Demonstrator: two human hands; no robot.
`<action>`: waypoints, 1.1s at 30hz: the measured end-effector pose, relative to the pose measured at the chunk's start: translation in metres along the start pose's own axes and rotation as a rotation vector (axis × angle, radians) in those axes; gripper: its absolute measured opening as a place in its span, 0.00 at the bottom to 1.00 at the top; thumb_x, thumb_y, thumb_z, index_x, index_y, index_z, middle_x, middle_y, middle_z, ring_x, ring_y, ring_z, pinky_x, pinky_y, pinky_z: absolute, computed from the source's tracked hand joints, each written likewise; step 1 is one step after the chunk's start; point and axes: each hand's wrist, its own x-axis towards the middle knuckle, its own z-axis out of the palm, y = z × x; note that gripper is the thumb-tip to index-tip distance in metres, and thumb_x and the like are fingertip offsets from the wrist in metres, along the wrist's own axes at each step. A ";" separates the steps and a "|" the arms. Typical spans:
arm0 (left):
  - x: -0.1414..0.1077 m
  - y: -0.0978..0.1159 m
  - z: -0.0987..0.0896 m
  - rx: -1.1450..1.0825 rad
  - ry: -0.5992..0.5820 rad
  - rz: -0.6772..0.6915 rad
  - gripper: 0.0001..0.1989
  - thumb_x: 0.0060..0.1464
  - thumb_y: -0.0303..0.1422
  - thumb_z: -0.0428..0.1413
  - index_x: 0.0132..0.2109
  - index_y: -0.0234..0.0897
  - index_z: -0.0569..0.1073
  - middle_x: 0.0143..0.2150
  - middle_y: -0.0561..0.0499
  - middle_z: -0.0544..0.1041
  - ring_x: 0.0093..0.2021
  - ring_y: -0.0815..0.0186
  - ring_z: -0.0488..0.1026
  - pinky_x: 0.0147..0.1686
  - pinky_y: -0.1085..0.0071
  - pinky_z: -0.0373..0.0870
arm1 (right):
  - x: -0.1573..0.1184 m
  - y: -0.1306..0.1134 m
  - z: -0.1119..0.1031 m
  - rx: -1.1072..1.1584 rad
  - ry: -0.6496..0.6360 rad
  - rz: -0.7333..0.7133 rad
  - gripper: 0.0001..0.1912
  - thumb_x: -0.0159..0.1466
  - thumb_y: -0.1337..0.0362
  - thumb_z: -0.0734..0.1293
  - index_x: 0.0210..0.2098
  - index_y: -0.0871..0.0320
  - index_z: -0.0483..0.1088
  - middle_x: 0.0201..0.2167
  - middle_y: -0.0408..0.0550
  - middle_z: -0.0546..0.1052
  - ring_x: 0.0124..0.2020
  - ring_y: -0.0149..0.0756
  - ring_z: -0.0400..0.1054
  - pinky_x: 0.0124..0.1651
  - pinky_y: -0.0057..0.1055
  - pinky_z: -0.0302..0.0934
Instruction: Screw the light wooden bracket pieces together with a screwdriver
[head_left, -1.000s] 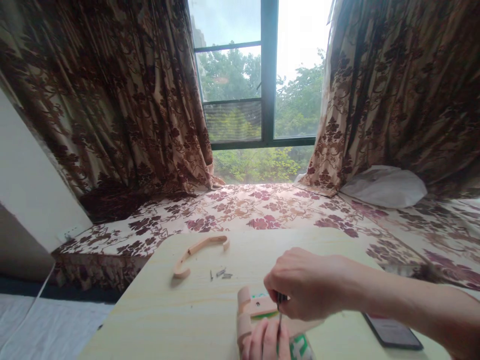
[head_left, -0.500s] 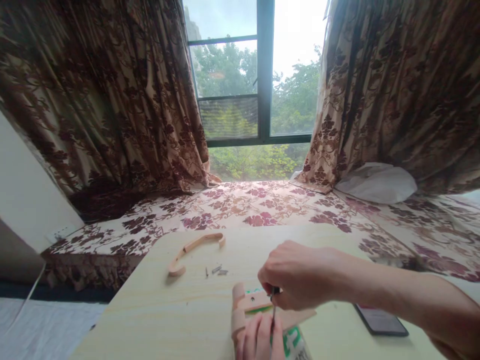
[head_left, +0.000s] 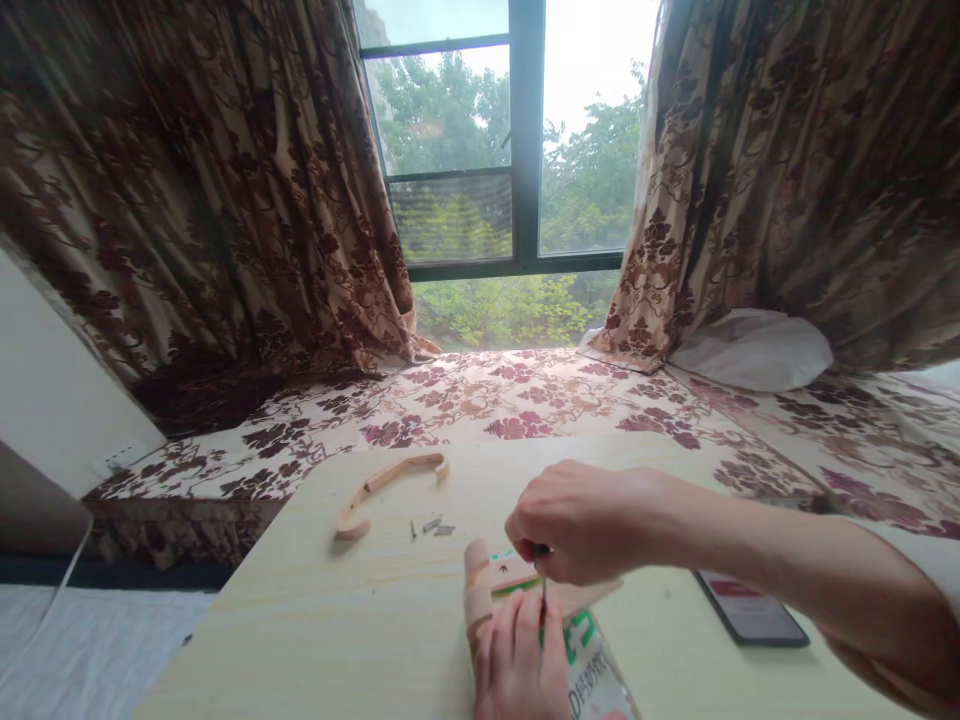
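Apparently for steadiness, the left hand (head_left: 523, 655), grip unclear, bears on the wooden assembly (head_left: 478, 608) over a printed packet (head_left: 592, 680), near side of the desk (head_left: 300, 620). The right hand (head_left: 574, 520) clasps a slim tool (head_left: 541, 551) upright, likely for alignment.

Right hand (head_left: 574, 522) around a screwdriver (head_left: 544, 588)
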 end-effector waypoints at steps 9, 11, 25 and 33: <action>-0.012 -0.006 0.004 0.010 -0.087 0.076 0.30 0.49 0.51 0.52 0.55 0.39 0.68 0.48 0.46 0.76 0.48 0.57 0.71 0.49 0.63 0.60 | -0.007 -0.004 0.000 -0.031 -0.012 -0.029 0.11 0.54 0.70 0.62 0.34 0.60 0.75 0.27 0.52 0.78 0.24 0.33 0.66 0.23 0.27 0.46; -0.013 -0.006 0.004 0.024 -0.121 0.073 0.33 0.45 0.52 0.54 0.56 0.38 0.67 0.49 0.45 0.75 0.49 0.55 0.70 0.50 0.61 0.61 | -0.008 -0.004 0.001 -0.036 -0.010 -0.028 0.12 0.54 0.70 0.62 0.34 0.60 0.75 0.26 0.52 0.78 0.24 0.33 0.66 0.22 0.27 0.45; 0.000 -0.012 -0.004 0.016 -0.060 0.184 0.36 0.49 0.60 0.47 0.53 0.36 0.69 0.49 0.47 0.75 0.48 0.58 0.70 0.46 0.63 0.62 | -0.013 -0.009 -0.010 -0.060 -0.067 0.081 0.11 0.55 0.69 0.63 0.36 0.61 0.75 0.28 0.53 0.78 0.26 0.36 0.69 0.23 0.28 0.46; -0.005 -0.005 -0.002 -0.011 -0.108 0.118 0.40 0.47 0.62 0.48 0.56 0.35 0.66 0.51 0.43 0.74 0.50 0.55 0.69 0.49 0.60 0.60 | -0.014 -0.012 -0.016 -0.063 -0.130 0.008 0.09 0.57 0.73 0.63 0.35 0.61 0.74 0.31 0.51 0.78 0.28 0.33 0.68 0.24 0.28 0.47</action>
